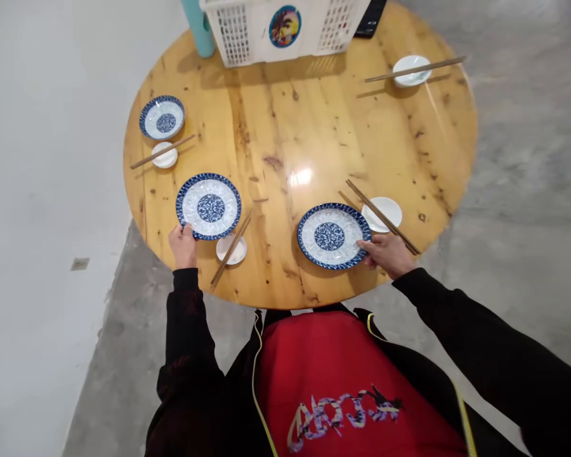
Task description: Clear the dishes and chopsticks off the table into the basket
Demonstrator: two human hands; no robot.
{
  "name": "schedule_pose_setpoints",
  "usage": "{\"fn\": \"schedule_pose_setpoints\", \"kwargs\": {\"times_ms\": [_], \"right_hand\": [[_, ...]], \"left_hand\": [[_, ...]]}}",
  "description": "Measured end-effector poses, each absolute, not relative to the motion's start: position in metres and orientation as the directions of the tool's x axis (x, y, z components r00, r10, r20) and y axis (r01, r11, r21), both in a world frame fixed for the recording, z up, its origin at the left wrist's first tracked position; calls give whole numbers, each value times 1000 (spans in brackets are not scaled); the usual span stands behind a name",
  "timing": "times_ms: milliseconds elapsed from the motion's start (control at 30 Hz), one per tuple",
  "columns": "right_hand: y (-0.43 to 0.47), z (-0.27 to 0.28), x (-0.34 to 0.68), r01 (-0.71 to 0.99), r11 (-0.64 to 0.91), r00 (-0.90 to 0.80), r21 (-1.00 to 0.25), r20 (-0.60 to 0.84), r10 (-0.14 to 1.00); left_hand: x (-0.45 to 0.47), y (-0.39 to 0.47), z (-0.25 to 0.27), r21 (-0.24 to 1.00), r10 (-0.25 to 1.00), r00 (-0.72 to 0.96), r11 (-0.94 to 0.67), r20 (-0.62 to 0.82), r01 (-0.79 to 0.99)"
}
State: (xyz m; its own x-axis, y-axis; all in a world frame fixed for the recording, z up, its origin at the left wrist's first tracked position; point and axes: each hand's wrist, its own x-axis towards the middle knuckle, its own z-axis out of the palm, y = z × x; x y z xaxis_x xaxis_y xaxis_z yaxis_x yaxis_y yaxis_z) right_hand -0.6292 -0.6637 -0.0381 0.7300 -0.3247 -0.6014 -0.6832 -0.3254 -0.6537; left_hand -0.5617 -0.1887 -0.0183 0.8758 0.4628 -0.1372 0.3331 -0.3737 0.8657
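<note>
My left hand (pixel 183 246) grips the lower left rim of a blue-and-white plate (pixel 210 207). Just right of that plate is a small white dish (pixel 231 250) with chopsticks (pixel 231 251) laid across it. My right hand (pixel 385 252) has its thumb over the right rim of a second blue-and-white plate (pixel 334 236), its fingers partly hidden beneath. Behind the right hand sits another white dish (pixel 389 211), crossed by a pair of chopsticks (pixel 375 209). Whether either plate touches the tabletop I cannot tell.
On the round wooden table (pixel 276 146), a white plastic basket (pixel 285 32) stands at the back beside a teal cylinder (pixel 200 28). A blue-rimmed plate (pixel 162 118) and a dish with chopsticks (pixel 164 158) lie far left. A white bowl (pixel 412 79) with chopsticks sits far right.
</note>
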Motion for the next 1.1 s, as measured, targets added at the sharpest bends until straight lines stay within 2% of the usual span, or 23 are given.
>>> {"fn": "schedule_pose_setpoints", "kwargs": {"times_ms": [67, 233, 333, 433, 533, 633, 700, 900, 1100], "right_hand": [[-656, -34, -631, -691, -289, 722, -662, -617, -312], [-633, -34, -638, -670, -217, 739, -710, -612, -282], [-622, -36, -641, -675, -173, 731, -717, -617, -293], [-615, -36, -643, -672, -88, 722, -735, -625, -297], [-616, -38, -648, -663, 38, 707, -747, -642, -296], [-622, -42, -653, -646, 106, 722, -756, -650, -237], [-628, -47, -656, -652, 55, 736, -757, -648, -198], [-643, -63, -655, -613, -225, 788, -757, -606, -108], [-647, -64, -654, -596, -270, 789, -756, -614, -24]], "left_hand": [[-563, -213, -8, 892, 426, 896, -350, -122, 288], [-575, -294, 1, 937, 155, 975, -287, -161, 200], [-584, -335, -5, 893, 45, 974, -391, -224, 224], [-590, -360, -13, 823, -4, 967, -526, -256, 215], [-592, -374, -19, 769, -17, 958, -601, -286, 218], [-593, -382, -23, 728, -22, 954, -651, -300, 215], [-594, -386, -24, 704, -15, 955, -679, -297, 208], [-598, -395, -18, 634, 54, 954, -736, -295, 238], [-600, -402, -16, 649, 127, 939, -693, -319, 314]]}}
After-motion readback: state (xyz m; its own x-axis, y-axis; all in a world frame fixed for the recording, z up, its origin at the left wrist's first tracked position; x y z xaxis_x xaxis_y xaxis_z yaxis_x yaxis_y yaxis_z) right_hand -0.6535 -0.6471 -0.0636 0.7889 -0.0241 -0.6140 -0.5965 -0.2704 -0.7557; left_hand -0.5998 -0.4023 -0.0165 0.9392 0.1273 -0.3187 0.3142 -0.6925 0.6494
